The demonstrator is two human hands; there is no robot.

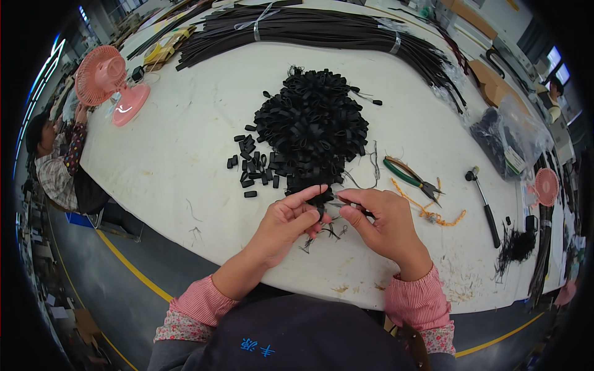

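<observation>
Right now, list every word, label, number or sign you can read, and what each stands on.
Blue characters on the dark garment at the lower edge: visible, not copied out here.
Pale label at the clear plastic bag: too small to read.
No other lettering is clear.

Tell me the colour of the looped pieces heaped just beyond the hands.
The looped pieces are black, seen best in the head view.

Head-worn, the wide fisheye view looks down and forward over the white tabletop (185, 142): dark apron (309, 334) closest at six o'clock, left hand (288, 221) and right hand (387, 226) near, black strip bundle (315, 32) farther off toward twelve.
</observation>
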